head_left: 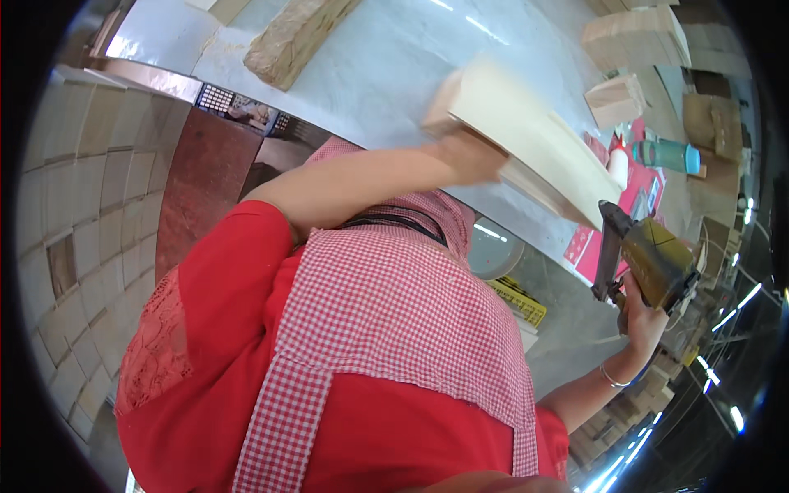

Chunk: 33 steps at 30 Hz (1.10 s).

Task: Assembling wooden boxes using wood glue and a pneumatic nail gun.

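My left hand (472, 156) grips the near side of a pale wooden box (526, 115), its fingers partly hidden and blurred. The box is tilted over the work table, and its far left end is smeared by motion. In my right hand (643, 312) is a dark nail gun (657, 259), fingers closed round its handle. The gun's nose is close to the right end of the box; whether they touch I cannot tell.
A brown-wrapped long block (296, 37) lies on the grey table (370, 90). At the right are a teal bottle (666, 154), a pink sheet (641, 197) and wooden boxes (637, 39). Stacked wooden pieces (90, 197) line the left. A yellow-and-black box (519, 300) sits below the table edge.
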Available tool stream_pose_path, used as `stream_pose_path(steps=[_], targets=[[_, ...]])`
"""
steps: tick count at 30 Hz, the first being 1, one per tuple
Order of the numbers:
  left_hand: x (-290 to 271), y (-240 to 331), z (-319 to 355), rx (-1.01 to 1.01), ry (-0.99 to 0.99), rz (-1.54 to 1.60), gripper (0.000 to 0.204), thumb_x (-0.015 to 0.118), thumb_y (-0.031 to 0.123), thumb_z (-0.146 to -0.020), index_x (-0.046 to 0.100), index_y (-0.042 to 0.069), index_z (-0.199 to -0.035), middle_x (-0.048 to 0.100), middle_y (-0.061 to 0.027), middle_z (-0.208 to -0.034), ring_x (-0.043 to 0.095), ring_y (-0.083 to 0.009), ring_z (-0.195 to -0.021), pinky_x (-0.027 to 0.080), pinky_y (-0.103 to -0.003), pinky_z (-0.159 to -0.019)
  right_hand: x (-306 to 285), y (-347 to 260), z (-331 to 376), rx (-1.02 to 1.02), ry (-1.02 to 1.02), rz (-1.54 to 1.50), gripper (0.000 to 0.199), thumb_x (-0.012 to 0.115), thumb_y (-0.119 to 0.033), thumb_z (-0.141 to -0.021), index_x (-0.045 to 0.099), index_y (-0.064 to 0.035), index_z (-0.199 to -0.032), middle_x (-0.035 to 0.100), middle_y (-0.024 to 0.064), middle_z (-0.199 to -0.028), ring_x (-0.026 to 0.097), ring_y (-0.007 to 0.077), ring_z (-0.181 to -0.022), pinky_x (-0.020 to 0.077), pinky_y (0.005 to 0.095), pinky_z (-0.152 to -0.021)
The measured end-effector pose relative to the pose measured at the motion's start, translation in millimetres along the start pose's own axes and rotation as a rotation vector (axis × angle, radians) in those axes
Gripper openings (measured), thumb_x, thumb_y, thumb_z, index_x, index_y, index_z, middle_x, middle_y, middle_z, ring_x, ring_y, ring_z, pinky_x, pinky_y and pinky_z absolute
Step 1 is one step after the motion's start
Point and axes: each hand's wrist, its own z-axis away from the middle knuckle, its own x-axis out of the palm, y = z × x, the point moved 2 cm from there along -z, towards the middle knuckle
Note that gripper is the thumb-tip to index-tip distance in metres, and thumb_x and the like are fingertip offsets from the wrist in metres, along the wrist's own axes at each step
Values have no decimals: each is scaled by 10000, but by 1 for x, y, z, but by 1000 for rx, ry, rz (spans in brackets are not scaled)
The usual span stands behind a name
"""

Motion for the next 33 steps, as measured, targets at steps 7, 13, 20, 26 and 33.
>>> stream_pose_path(steps=[7,13,20,26,33], targets=[[-82,-7,69,-86,-656,1169,339,744,207,-841,677,-8,-1095,707,-111,-964,685,-200,-853,548,-351,-783,7,-15,-13,-474,17,-30,338,806,-141,-830,665,-14,-1110,621,-15,-727,476,32,-494,342,214,-431],[-131,-77,59,-267,-164,1104,733,862,310,-712,552,86,-1337,640,-100,-1184,613,-196,-1010,502,-369,-905,25,-55,-14,-579,-18,4,342,816,-141,-824,673,7,-1097,689,40,-884,600,71,-692,474,234,-574],[-96,-81,35,-51,33,619,1083,916,353,-584,366,127,-1489,457,-81,-1444,471,-270,-1254,352,-454,-1118,36,-102,-15,-642,-141,184,406,829,-125,-808,650,25,-1141,697,66,-1027,643,117,-843,539,272,-728],[-81,-84,28,50,180,665,1002,906,363,-593,433,117,-1440,511,-94,-1377,469,-286,-1270,346,-450,-1123,50,-138,-12,-699,-258,288,441,832,-61,-787,632,23,-1171,697,83,-1074,664,162,-917,549,298,-816],[-79,-86,24,23,186,741,943,893,351,-576,491,99,-1391,541,-98,-1323,476,-276,-1258,364,-430,-1109,74,-177,-15,-875,-415,334,439,821,-4,-777,630,25,-1172,702,98,-1096,669,193,-982,543,313,-860]])
